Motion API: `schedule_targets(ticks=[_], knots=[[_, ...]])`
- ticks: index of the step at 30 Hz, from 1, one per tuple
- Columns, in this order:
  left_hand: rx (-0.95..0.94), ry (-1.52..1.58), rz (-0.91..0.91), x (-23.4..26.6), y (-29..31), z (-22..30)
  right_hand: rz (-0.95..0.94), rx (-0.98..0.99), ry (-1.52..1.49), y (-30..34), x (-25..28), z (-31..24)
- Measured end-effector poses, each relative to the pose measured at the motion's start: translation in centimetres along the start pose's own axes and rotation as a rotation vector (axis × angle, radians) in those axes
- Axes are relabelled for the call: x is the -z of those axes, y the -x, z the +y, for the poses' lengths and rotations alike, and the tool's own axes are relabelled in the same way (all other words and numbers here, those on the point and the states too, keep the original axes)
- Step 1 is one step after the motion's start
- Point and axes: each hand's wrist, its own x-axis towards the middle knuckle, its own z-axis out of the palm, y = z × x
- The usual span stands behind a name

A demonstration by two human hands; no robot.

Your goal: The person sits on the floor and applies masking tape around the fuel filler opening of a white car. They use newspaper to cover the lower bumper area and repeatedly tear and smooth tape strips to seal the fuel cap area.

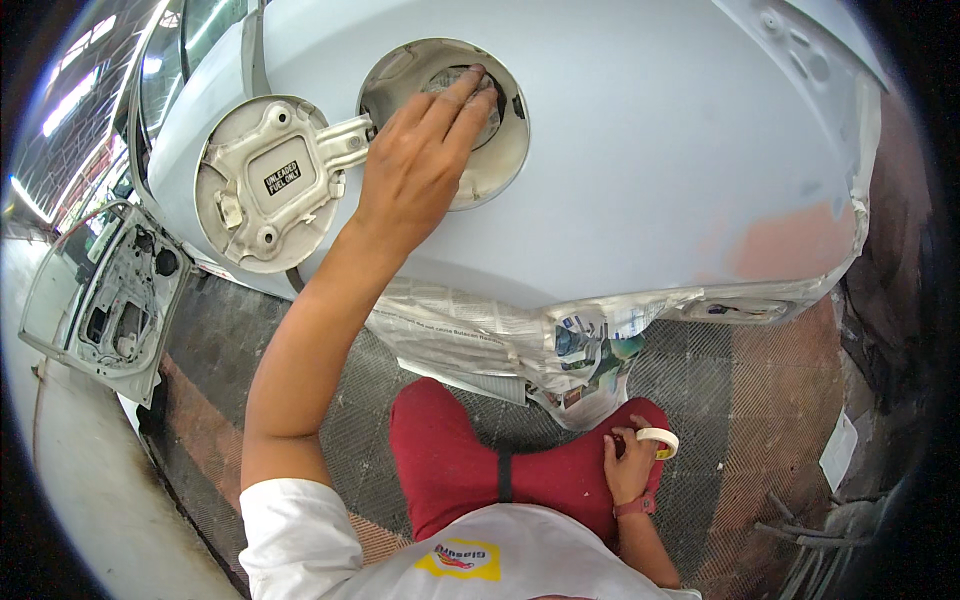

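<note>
My left hand (428, 140) reaches into the round fuel filler recess (395, 75) of a grey-primed car body. Its fingers are stretched out over a crumpled grey covering, perhaps paper, on the filler cap (447, 77), and the fingertips touch it; the thumb is hidden. To the left, the fuel door (225, 185) is swung out on its hinge arm (343, 140), with its inner side showing. My right hand (629, 468) rests on my right knee, fingers closed on a roll of masking tape (672, 443).
Newspaper (450, 325) masks the lower edge of the car panel (640, 150) and hangs close before my knees. A detached car door (110, 300) leans at the left. Thin rods or pipes (820, 535) lie at lower right on the patterned floor (690, 370).
</note>
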Motion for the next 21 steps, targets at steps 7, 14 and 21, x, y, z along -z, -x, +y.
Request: schedule_targets(ticks=[7, 14, 21], knots=[[-0.106, 0.025, 0.138, -0.3, 1.0, -0.8, 0.050, -0.021, -0.118, -2.1, 1.0, -2.2], [-0.131, -0.132, 0.069, 0.6, 2.4, 0.3, -0.042, -0.059, -0.327, -6.6, 5.0, -8.4], [0.116, 0.195, 0.041, 1.5, 1.3, 0.8, -0.051, 0.267, -0.706, -11.7, 11.8, -17.4]])
